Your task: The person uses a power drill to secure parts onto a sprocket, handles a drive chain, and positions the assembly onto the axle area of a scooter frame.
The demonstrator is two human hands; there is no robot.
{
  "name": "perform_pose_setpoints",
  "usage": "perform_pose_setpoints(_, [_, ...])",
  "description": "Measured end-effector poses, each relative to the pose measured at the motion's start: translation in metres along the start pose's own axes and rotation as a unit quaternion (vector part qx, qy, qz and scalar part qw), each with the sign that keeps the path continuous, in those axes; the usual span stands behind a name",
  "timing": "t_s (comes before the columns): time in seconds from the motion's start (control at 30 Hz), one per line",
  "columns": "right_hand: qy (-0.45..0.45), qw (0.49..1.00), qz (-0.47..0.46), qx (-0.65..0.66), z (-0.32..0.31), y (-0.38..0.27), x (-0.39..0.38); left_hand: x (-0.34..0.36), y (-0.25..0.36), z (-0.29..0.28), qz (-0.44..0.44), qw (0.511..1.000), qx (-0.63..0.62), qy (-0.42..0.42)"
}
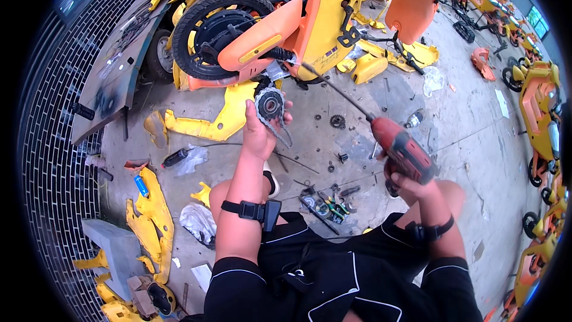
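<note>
My left hand [260, 131] grips a round metal sprocket part [271, 106] with a length of chain [285, 138] dangling from it. In my right hand [405, 182] is a red power drill [400, 143], its long thin bit [339, 92] angled up-left toward the underside of the yellow and orange scooter [330, 9]. The bit's tip appears near a spring shock [279, 53] beside the scooter's wheel [187, 36]; whether it touches is hard to tell. Loose gears [337, 121] and several small parts lie on the floor between my hands.
Yellow body panels [211, 122] lie around the scooter, with a grey board [107, 104] at the upper left. A grey block [110, 256] and brick wall [53, 143] are left. Tools and fittings [330, 206] lie before my legs. Rows of scooters [536, 107] line the right.
</note>
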State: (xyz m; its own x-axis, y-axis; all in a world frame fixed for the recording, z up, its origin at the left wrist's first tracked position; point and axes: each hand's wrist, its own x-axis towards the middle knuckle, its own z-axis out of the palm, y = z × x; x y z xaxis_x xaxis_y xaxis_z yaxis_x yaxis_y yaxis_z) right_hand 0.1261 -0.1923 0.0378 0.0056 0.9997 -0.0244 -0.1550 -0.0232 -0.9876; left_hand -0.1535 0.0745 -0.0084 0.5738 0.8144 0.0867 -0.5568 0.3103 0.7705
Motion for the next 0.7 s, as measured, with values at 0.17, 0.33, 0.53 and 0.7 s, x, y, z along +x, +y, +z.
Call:
perform_pose_setpoints(0.17, [0.068,0.985,-0.067,0.143,0.014,0.018,-0.014,0.007,-0.007,0.003,0.045,0.996,0.031,0.072])
perform_pose_setpoints(0.33, [0.010,0.983,-0.035,0.179,-0.007,0.005,-0.010,0.015,-0.010,-0.003,0.077,0.981,0.037,0.175])
perform_pose_setpoints(0.53, [-0.011,0.982,-0.019,0.189,-0.013,0.009,-0.004,0.019,-0.008,-0.001,0.076,0.984,0.019,0.160])
perform_pose_setpoints(0.7, [-0.013,0.973,-0.049,0.224,-0.016,0.009,-0.001,0.017,-0.009,-0.004,0.060,0.992,0.000,0.109])
